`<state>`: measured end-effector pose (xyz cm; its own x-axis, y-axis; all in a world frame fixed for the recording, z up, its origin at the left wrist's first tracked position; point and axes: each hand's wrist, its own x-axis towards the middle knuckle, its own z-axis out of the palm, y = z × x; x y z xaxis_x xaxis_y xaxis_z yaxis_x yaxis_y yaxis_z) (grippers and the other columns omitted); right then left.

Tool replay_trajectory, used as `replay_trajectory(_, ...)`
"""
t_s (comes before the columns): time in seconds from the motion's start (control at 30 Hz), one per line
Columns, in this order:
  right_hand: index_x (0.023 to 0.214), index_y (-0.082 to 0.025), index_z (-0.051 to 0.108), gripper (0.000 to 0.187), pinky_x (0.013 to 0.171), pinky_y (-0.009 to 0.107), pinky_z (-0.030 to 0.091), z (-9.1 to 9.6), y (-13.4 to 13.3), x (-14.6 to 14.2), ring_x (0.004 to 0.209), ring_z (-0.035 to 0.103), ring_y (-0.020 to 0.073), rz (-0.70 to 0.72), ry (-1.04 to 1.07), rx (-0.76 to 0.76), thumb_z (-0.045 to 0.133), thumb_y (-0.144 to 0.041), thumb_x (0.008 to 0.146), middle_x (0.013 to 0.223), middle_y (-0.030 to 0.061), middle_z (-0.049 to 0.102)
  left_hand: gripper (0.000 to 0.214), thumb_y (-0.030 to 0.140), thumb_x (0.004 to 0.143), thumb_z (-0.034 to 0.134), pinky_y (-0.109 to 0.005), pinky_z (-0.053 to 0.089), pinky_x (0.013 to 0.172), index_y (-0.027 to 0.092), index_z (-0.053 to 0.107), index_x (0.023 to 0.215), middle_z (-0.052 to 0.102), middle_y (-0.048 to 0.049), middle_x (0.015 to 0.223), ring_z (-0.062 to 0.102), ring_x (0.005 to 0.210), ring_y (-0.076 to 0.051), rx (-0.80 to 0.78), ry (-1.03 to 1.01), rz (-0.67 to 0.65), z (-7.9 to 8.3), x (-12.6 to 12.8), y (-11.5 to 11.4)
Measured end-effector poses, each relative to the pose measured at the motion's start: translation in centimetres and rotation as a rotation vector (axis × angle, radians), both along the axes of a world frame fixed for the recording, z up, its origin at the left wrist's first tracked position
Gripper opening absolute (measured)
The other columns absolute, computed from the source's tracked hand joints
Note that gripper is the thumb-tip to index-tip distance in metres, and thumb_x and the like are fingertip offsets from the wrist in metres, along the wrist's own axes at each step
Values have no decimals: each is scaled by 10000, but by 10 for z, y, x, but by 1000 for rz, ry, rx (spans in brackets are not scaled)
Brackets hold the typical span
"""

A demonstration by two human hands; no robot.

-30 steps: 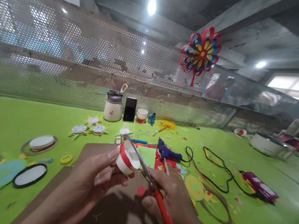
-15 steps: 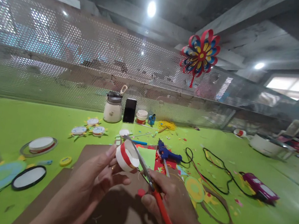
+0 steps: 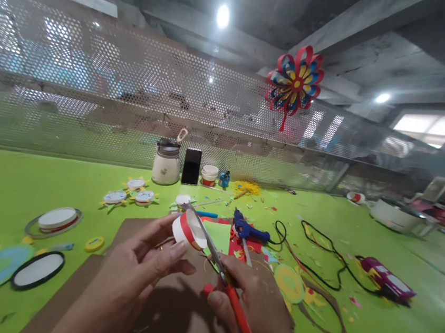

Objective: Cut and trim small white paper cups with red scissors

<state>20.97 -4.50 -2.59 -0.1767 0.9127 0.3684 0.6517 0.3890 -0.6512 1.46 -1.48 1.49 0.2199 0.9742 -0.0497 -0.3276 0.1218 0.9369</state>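
Observation:
A short white paper cup section with a red band (image 3: 184,230) is held in my left hand (image 3: 148,267), its open end turned to the right. My left thumb now lies along its lower near side, with the fingers behind it. My right hand (image 3: 251,294) grips red-handled scissors (image 3: 240,317), blades pointing up and to the left. The blades lie along the cup section's right rim; whether one is inside it I cannot tell. Beneath both hands is a brown cardboard sheet (image 3: 174,320), with a small red piece (image 3: 208,290) near my right thumb.
A blue glue gun (image 3: 250,230) lies beyond my right hand, its black cord running right near a purple device (image 3: 387,279). Paper flowers (image 3: 114,197), a black ring with a white disc (image 3: 39,270) and a yellow tape roll (image 3: 94,243) are on the left. A phone (image 3: 191,167) stands behind.
My left thumb has moved down from the cup section's upper left to its lower near side, and the cup section has turned slightly. The scissors stay at its rim.

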Motion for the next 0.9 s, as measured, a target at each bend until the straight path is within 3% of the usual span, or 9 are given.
replay_trajectory(0.13, 963, -208, 661, 210, 576, 216, 451, 1, 1, -1, 650, 567, 153, 16, 31, 52, 662, -347, 805, 740, -5, 657, 406, 306, 722, 811, -256, 565, 674, 257, 726, 1116, 742, -77, 1117, 707, 797, -207, 1, -11, -8, -1, 0, -1)
replay_trajectory(0.37, 945, -208, 661, 248, 553, 239, 443, -2, -1, 2, 626, 548, 162, 46, -7, 72, 605, -425, 838, 716, 17, 651, 317, 285, 719, 812, -260, 581, 682, 235, 761, 1028, 748, -75, 1098, 692, 969, -262, 52, -73, -20, 4, -1, 5)
replay_trajectory(0.5, 953, -199, 666, 264, 554, 242, 457, -2, -2, 2, 636, 568, 166, 52, -9, 68, 571, -422, 848, 740, 31, 670, 336, 272, 702, 820, -299, 598, 660, 218, 749, 1027, 743, -90, 1103, 694, 940, -279, 62, -115, 24, 2, -1, 8)
replay_trajectory(0.63, 937, -192, 670, 267, 554, 244, 456, -2, -1, 2, 635, 571, 168, 56, -26, 63, 582, -425, 843, 719, 31, 663, 213, 257, 707, 813, -306, 602, 636, 201, 758, 905, 756, -88, 1004, 695, 882, -271, 70, -144, 66, 2, 0, 8)
replay_trajectory(0.9, 943, -228, 655, 278, 530, 254, 394, -4, -1, 6, 605, 520, 168, 93, -59, 60, 555, -481, 884, 652, 0, 591, 178, 287, 781, 753, -264, 591, 630, 176, 778, 919, 749, -116, 1032, 674, 875, -234, 51, -168, -42, 9, -4, 9)
